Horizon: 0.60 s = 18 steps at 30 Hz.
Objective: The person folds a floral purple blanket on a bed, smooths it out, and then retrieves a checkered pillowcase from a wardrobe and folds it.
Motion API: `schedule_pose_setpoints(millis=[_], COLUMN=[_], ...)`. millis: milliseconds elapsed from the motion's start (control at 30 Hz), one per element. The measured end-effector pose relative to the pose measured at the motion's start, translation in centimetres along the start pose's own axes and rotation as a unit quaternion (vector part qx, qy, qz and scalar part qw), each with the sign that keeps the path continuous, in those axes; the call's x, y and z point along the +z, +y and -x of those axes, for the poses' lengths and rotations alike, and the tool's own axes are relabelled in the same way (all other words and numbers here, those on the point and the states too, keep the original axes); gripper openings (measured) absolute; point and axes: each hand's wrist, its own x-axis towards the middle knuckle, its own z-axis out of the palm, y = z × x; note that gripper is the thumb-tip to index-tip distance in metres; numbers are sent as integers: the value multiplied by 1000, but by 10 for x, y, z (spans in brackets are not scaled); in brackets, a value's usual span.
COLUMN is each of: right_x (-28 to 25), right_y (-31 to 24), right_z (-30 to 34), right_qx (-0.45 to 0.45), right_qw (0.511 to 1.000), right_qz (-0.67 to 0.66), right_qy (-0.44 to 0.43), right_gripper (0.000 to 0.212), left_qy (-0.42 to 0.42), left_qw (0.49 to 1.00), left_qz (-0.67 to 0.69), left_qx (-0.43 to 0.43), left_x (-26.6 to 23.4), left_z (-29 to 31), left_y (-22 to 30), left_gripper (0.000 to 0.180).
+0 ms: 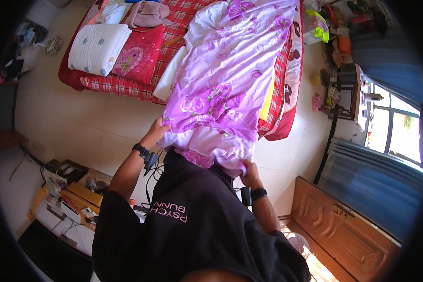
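Note:
A shiny lilac and white duvet cover (216, 101) with purple roses stretches from the bed toward my body. My left hand (159, 130) is closed around its left edge near the close end. At the lower right corner, my right hand (250, 173) grips the bunched fabric, its fingers partly hidden in the folds. Between my hands the near end hangs in loose creases against my black shirt (197, 216). Most of the cover's length lies over the bed (122, 87), which has a red plaid sheet.
A folded white quilt (98, 49), a red cushion (138, 54) and a pink knitted garment (148, 14) lie on the bed's left side. Cluttered boxes (82, 195) stand at lower left. A wooden door (338, 216) and blue curtains (362, 169) are at right.

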Motion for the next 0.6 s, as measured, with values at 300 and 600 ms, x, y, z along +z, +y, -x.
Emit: schedule_pose_setpoints(millis=[300, 600], right_x=[13, -23], right_y=[-103, -319], right_z=[-22, -155], right_qx=[-55, -96], right_qw=[968, 941], right_qz=[-224, -291], right_qy=[-100, -146], right_gripper=[42, 38], left_qy=[96, -137], left_qw=[987, 979], left_qz=[-18, 71], left_qx=[-127, -132], left_x=[-18, 13], left_z=[-124, -314], left_y=[112, 249], left_gripper=[54, 49])
